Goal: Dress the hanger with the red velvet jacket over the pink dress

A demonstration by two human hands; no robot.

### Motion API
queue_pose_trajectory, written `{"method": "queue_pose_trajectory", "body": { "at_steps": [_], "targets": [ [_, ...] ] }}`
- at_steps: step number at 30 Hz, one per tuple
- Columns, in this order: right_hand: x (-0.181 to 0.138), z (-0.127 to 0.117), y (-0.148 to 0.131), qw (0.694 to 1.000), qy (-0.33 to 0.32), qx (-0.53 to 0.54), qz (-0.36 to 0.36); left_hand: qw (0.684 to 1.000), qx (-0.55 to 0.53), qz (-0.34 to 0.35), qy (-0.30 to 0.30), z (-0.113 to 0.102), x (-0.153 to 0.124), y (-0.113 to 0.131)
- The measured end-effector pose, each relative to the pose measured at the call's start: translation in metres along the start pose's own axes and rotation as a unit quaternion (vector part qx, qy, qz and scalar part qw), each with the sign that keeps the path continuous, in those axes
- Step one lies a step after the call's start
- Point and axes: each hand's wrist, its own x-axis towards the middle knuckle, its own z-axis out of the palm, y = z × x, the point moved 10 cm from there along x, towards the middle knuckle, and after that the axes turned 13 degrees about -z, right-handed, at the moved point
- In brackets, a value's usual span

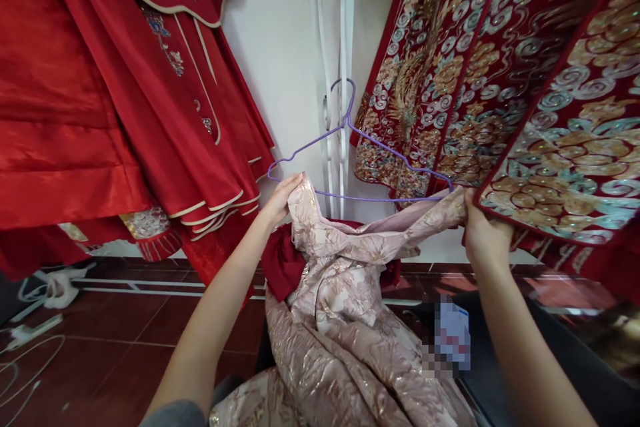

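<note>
**Pink brocade garment on purple wire hanger**

Left hand closed on garment shoulder at hanger end, 9 o'clock. Right hand gripped opposite shoulder, 3 o'clock. Garment hung centre frame, between red robes and embroidered panels.

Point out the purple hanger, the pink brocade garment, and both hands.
purple hanger (350,198): head view, on its bottom wire.
pink brocade garment (345,293): head view, on the chest fabric.
left hand (281,199): head view, on the back of the hand.
right hand (483,232): head view, on the back of the hand.
</note>
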Motion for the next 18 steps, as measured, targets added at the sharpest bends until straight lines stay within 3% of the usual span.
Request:
{"method": "queue_pose_trajectory", "body": {
  "at_steps": [8, 13, 16, 18],
  "targets": [
    [0.053, 0.086, -0.078, 0.960, -0.135, -0.037, -0.241, 1.000, 0.016, -0.018, -0.005, 0.006, 0.002, -0.013],
    [0.047, 0.137, -0.082, 0.931, -0.275, -0.052, -0.235, 1.000, 0.029, -0.006, -0.003, 0.010, 0.001, -0.013],
    [0.046, 0.142, -0.076, 0.917, -0.307, -0.077, -0.243, 0.994, 0.093, 0.047, 0.038, -0.001, -0.007, 0.005],
    [0.049, 0.138, -0.074, 0.916, -0.305, -0.078, -0.247, 0.975, 0.155, 0.114, 0.112, -0.023, -0.018, 0.024]
  ]
}}
